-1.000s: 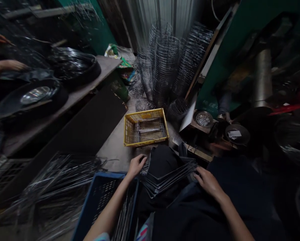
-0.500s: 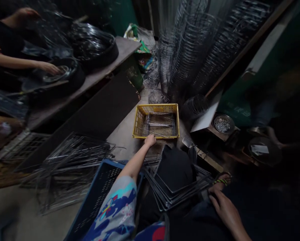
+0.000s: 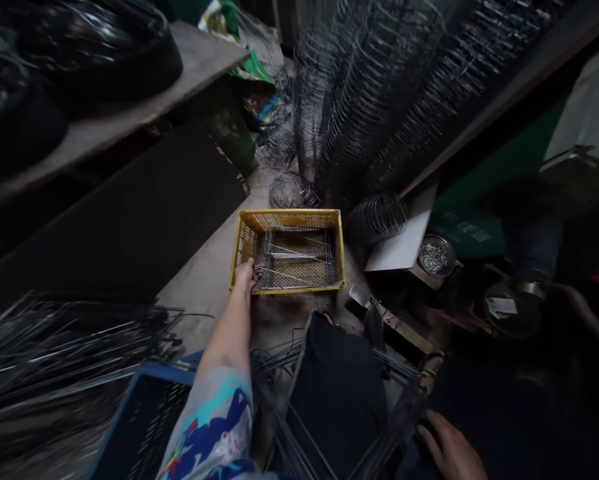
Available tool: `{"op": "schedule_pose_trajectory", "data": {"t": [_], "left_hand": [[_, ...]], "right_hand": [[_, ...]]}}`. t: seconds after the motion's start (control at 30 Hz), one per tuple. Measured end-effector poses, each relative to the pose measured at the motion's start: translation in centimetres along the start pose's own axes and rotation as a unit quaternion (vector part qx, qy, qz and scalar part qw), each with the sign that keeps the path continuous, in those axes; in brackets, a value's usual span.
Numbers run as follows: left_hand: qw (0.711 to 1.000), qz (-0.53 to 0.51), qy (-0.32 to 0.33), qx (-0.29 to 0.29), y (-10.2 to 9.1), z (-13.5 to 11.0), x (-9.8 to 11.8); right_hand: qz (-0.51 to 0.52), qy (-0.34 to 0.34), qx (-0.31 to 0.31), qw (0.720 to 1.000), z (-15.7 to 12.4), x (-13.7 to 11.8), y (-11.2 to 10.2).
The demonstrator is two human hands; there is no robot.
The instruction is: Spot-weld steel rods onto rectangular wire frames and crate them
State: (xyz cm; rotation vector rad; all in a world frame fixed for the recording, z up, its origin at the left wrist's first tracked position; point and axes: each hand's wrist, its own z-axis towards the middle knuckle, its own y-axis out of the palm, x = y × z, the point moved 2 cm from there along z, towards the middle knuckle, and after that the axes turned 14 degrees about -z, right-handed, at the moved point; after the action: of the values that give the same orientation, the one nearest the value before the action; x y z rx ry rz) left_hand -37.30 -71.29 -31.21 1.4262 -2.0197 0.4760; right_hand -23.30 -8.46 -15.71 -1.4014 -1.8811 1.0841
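My left hand (image 3: 247,275) reaches over the near-left rim of a yellow plastic crate (image 3: 293,289). Its fingers are curled inside, beside thin metal wire frames (image 3: 299,256) lying on the crate's mesh bottom. Whether it grips a wire or only touches it is hard to see. Low on the right, my right hand (image 3: 452,447) rests on dark clothing with fingers extended, close to a bundle of dark wire frames (image 3: 394,413) across my lap. A dark cloth (image 3: 337,380) covers the middle of that bundle.
A blue crate (image 3: 144,407) stands at my left beside a heap of wire frames (image 3: 79,347). Tall stacks of wire rings (image 3: 374,87) rise behind the yellow crate. A bowl of small metal parts (image 3: 435,255) sits at right; a workbench (image 3: 199,50) runs along the left.
My left hand has moved from the middle of the yellow crate's front rim to its near-left corner, fingers now inside. The view has shifted; the co-worker at the bench is out of sight.
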Motion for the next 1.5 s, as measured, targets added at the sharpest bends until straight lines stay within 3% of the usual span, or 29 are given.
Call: {"op": "schedule_pose_trajectory", "data": {"t": [0.1,0.23,0.47,0.57,0.7,0.8,0.87,0.93,1.0,1.03,1.07,1.1,1.17,1.23,1.3,1.4,1.5], "left_hand": [[0.999,0.028,-0.004,-0.025,1.1,0.4,0.3],[0.995,0.062,0.033,-0.065,1.5,-1.4,0.4],[0.977,0.138,0.138,-0.086,-1.8,-5.2,-0.7],[0.961,0.213,0.155,-0.082,-2.0,-6.3,-1.6],[0.92,0.321,0.204,-0.095,-0.8,-8.9,-1.8],[0.879,0.381,0.242,-0.153,-0.4,-13.7,-0.9],[0.847,0.415,0.252,-0.214,-1.2,-19.2,-0.7],[0.805,0.443,0.254,-0.302,-2.8,-26.4,-1.1],[0.687,0.467,0.253,-0.495,-4.7,-34.3,-2.3],[0.639,0.466,0.238,-0.564,-5.9,-37.7,-3.0],[0.607,0.468,0.253,-0.591,-6.9,-40.4,-3.5],[0.599,0.459,0.286,-0.59,-7.6,-42.4,-4.0],[0.607,0.453,0.333,-0.562,-8.4,-44.4,-5.2],[0.61,0.466,0.348,-0.539,-8.0,-44.8,-6.4],[0.579,0.496,0.359,-0.538,-7.0,-45.0,-6.9],[0.517,0.53,0.404,-0.537,-5.3,-46.4,-5.5],[0.534,0.505,0.431,-0.523,-3.6,-48.2,-2.8]], "right_hand": [[0.009,0.0,-0.018,1.0,0.2,-0.6,-0.7],[0.019,-0.004,-0.027,0.999,0.5,-1.4,-1.3],[0.01,0.0,-0.018,1.0,0.2,-1.2,-0.8],[0.007,0.001,-0.003,1.0,0.1,-1.2,-0.6],[0.022,-0.019,0.006,1.0,0.2,-1.3,-0.9],[0.04,-0.036,0.01,0.998,0.6,-1.3,-1.7],[0.048,-0.045,0.005,0.998,0.8,-1.5,-2.7],[0.048,-0.046,-0.003,0.998,0.9,-1.9,-4.1],[0.044,-0.036,-0.006,0.998,0.7,-2.4,-5.8],[0.042,-0.029,-0.009,0.999,0.5,-2.5,-6.7],[0.041,-0.021,-0.006,0.999,0.4,-2.6,-7.4],[0.041,-0.015,-0.008,0.999,0.3,-2.6,-8.1],[0.043,0.0,0.001,0.999,-0.1,-2.1,-9.0],[0.048,0.002,0.019,0.999,-0.8,-1.6,-9.4],[0.056,-0.01,0.04,0.998,-1.8,-1.0,-9.3],[0.076,-0.028,0.08,0.993,-3.4,0.1,-8.9],[0.108,-0.036,0.144,0.983,-5.2,2.1,-9.5]]}}
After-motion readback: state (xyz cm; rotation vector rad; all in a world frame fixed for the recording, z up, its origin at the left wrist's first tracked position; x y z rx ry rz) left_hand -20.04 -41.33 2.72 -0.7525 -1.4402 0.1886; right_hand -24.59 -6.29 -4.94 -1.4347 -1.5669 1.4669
